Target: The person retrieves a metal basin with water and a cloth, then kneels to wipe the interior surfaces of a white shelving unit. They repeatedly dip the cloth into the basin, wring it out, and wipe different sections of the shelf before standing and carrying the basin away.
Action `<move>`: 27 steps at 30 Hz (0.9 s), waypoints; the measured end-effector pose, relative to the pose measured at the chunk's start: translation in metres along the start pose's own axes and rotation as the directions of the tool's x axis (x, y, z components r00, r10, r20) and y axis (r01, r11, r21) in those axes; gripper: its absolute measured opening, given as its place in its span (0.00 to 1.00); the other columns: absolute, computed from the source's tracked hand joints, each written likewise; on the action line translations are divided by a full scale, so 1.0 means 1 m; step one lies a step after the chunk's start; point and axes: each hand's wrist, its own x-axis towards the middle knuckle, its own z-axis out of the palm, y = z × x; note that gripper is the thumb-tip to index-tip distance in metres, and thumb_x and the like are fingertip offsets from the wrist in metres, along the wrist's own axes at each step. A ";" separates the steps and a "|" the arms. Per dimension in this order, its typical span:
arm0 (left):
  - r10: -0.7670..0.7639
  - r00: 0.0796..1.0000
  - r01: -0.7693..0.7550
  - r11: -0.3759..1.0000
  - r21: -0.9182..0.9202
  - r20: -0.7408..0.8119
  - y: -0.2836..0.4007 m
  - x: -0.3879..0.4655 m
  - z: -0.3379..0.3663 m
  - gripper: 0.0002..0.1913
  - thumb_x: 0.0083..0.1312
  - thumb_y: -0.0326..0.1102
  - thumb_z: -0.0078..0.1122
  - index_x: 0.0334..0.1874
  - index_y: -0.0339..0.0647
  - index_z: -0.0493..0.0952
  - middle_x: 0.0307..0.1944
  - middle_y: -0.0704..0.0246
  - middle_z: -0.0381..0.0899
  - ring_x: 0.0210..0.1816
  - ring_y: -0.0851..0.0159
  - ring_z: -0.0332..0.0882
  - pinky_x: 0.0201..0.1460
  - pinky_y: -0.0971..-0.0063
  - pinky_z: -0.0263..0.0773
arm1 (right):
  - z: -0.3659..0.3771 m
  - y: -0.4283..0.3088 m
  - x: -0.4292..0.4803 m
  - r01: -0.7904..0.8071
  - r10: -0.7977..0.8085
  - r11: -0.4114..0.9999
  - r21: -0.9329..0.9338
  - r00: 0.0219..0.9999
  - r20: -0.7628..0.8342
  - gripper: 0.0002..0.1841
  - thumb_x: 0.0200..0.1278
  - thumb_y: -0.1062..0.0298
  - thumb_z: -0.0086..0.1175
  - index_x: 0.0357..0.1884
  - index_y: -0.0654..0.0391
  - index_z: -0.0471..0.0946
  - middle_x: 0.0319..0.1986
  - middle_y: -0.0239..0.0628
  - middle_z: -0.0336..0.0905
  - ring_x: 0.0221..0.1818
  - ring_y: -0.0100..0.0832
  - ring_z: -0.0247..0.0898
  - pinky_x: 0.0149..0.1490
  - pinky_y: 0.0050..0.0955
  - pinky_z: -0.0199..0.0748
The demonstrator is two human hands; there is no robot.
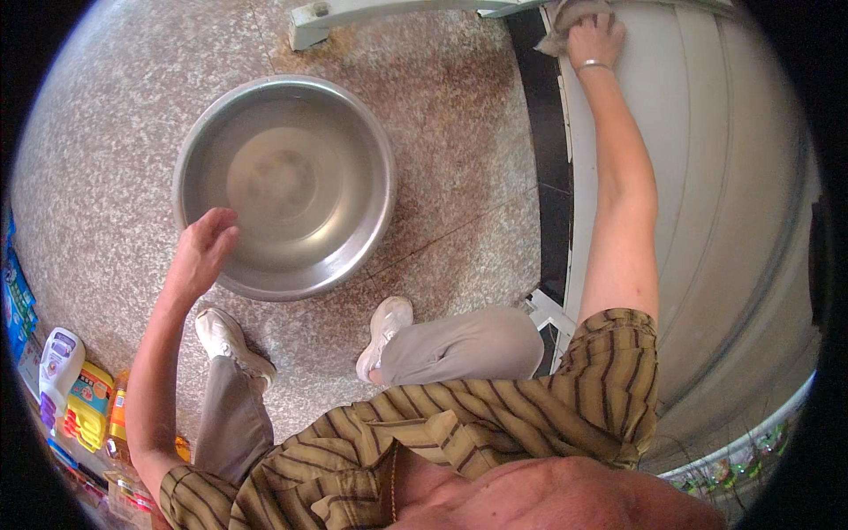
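Note:
A wide stainless steel basin point(382, 218) with cloudy water in it stands on the speckled floor in front of me. My left hand point(207, 248) is over the basin's near left rim, fingers slightly curled and holding nothing. At the far right, my right hand point(596, 41) presses a greyish cloth point(558, 38) against the edge of a pale, smooth panelled surface point(652, 119); a bracelet is on that wrist. Part of the cloth lies under the fingers and out of sight.
Bottles and colourful packages, among them a white bottle point(61, 364) and a yellow container point(89, 404), line the lower left. A white metal frame foot point(308, 30) stands beyond the basin. A dark strip point(555, 218) runs beside the panel. My shoes are near the basin.

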 end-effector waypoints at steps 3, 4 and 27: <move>0.035 0.999 -0.035 0.999 0.027 -0.005 -0.004 0.002 0.003 0.15 0.63 0.33 0.51 0.47 0.29 0.72 0.38 0.55 0.79 0.42 0.61 0.78 0.47 0.71 0.71 | -0.008 -0.003 0.018 -0.217 0.129 0.912 0.347 0.957 0.258 0.16 0.58 0.60 0.45 0.45 0.52 0.79 0.57 0.37 0.66 0.64 0.41 0.50 0.63 0.53 0.51; 0.038 0.999 -0.039 0.999 0.026 0.007 0.001 0.003 0.003 0.15 0.63 0.33 0.51 0.47 0.29 0.72 0.38 0.56 0.79 0.41 0.62 0.77 0.46 0.71 0.70 | 0.011 -0.005 0.020 -0.254 0.192 0.893 0.372 0.962 0.195 0.14 0.59 0.61 0.45 0.40 0.52 0.81 0.54 0.40 0.70 0.63 0.43 0.53 0.61 0.50 0.58; 0.166 0.986 -0.166 0.985 -0.040 0.000 0.034 -0.003 0.005 0.14 0.68 0.36 0.49 0.49 0.34 0.70 0.35 0.72 0.74 0.35 0.75 0.70 0.39 0.81 0.68 | 0.098 0.008 -0.218 -0.013 -0.175 0.924 0.383 0.875 0.451 0.11 0.62 0.67 0.41 0.38 0.51 0.77 0.37 0.42 0.80 0.41 0.43 0.78 0.43 0.40 0.77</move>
